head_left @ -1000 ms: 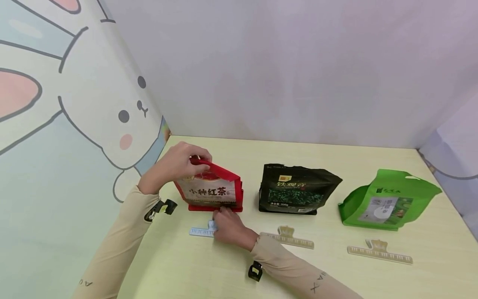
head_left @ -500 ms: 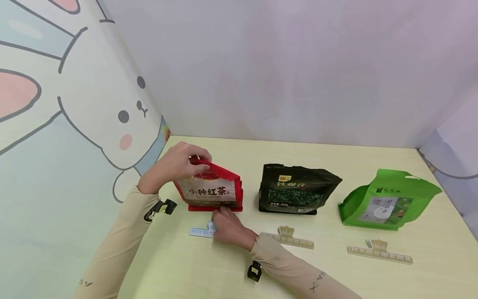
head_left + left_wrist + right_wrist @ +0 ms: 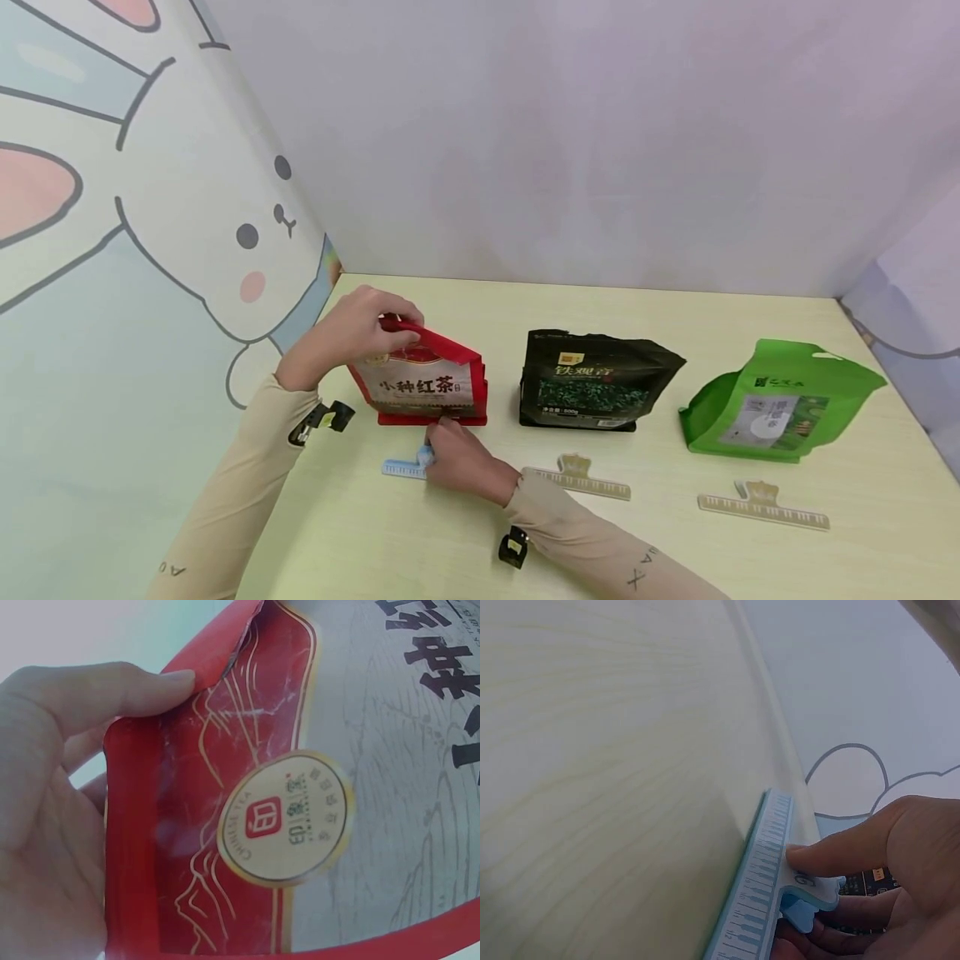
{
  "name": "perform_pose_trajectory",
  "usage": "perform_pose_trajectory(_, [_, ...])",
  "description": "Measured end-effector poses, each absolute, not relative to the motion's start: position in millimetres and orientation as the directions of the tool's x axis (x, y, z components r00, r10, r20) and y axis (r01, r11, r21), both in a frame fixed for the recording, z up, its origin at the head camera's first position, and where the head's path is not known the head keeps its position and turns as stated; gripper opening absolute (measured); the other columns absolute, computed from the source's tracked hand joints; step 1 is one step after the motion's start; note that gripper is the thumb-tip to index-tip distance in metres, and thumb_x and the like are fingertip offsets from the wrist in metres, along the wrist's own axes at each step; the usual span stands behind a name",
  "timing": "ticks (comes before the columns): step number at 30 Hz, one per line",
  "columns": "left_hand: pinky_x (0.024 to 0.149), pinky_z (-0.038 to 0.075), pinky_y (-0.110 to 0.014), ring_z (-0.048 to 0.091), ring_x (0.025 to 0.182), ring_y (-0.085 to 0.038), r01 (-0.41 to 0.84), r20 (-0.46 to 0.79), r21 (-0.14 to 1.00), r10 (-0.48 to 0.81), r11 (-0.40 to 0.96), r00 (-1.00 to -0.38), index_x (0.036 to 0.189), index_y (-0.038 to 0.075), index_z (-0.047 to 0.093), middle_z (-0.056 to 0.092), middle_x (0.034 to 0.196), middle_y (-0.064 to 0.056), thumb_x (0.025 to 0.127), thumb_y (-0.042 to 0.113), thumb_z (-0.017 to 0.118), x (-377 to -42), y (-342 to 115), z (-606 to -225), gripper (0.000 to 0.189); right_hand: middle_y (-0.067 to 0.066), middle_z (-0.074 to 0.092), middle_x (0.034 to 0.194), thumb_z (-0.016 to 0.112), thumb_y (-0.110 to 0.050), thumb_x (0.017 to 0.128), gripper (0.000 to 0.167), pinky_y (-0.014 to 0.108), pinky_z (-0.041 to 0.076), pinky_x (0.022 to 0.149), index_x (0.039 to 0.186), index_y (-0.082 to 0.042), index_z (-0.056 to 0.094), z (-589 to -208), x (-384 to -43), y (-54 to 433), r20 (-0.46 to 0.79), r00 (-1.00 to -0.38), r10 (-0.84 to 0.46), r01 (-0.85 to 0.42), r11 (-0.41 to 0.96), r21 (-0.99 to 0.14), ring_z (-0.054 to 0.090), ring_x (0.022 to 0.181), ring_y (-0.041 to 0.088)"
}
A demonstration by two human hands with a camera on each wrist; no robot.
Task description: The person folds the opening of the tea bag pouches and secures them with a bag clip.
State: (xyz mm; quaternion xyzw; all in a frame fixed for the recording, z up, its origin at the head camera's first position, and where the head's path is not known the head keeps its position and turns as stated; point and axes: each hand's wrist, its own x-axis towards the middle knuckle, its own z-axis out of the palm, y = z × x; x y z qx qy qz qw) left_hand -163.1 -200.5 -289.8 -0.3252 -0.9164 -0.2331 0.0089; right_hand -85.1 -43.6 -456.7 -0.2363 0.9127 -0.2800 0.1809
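Observation:
A red and white tea bag (image 3: 427, 383) stands at the left of the table, its top folded over. My left hand (image 3: 367, 323) pinches that folded top at the left corner; in the left wrist view the thumb (image 3: 150, 690) lies on the front of the fold. In front of the bag, my right hand (image 3: 461, 454) holds a blue bag clip with a piano-key pattern (image 3: 405, 469). In the right wrist view, the thumb presses on one side of the handle of the clip (image 3: 754, 892), with fingers behind it.
A black tea bag (image 3: 592, 379) stands in the middle and a green bag (image 3: 780, 400) at the right. One tan clip (image 3: 592, 482) lies before the black bag, another (image 3: 765, 506) before the green one. A wall with a rabbit drawing (image 3: 217, 192) borders the left side.
The blue clip has turned slightly and shifted a little in the right hand's grip. The left hand and the red bag have stayed in place.

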Motion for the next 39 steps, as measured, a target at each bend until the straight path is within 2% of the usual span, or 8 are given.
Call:
perform_pose_trajectory(8, [0.067,0.053,-0.033,0.061,0.080,-0.015,0.604,0.171,0.427,0.596,0.673,-0.785,0.092,0.013,0.074,0.069,0.090,0.000,0.082,0.013,0.073,-163,-201,-290,0.010,-0.003,0.053,0.077,0.071,-0.015,0.082,0.013,0.021,0.040,0.054,0.090,-0.005,0.068,-452,-86,-41,-0.194,-0.814,-0.547,-0.316,0.697,-0.643,0.047,0.064,0.010])
perform_pose_trajectory(14, [0.067,0.053,-0.033,0.062,0.080,-0.015,0.601,0.166,0.433,0.595,0.672,-0.786,0.092,0.012,0.074,0.070,0.090,0.000,0.082,0.013,0.073,-162,-201,-289,0.011,-0.006,0.052,0.068,0.073,-0.018,0.081,0.012,0.021,0.038,0.049,0.083,-0.007,0.069,-449,-87,-39,-0.186,-0.798,-0.573,-0.340,0.683,-0.646,0.046,0.056,0.009])
perform_pose_trajectory(21, [0.068,0.054,-0.034,0.062,0.081,-0.016,0.594,0.162,0.438,0.591,0.675,-0.790,0.093,0.012,0.074,0.070,0.091,0.000,0.082,0.013,0.073,-162,-201,-288,0.011,-0.006,0.051,0.064,0.075,-0.020,0.080,0.013,0.020,0.038,0.049,0.077,-0.010,0.067,-444,-86,-35,-0.149,-0.790,-0.595,-0.390,0.675,-0.626,0.044,0.055,0.007])
perform_pose_trajectory(39, [0.070,0.054,-0.034,0.063,0.082,-0.016,0.602,0.170,0.421,0.593,0.678,-0.787,0.094,0.012,0.074,0.070,0.092,-0.001,0.081,0.013,0.073,-163,-201,-290,0.012,-0.008,0.056,0.068,0.077,-0.019,0.079,0.014,0.019,0.039,0.049,0.083,-0.008,0.070,-425,-87,-25,-0.089,-0.798,-0.596,-0.397,0.631,-0.666,0.046,0.056,0.007])
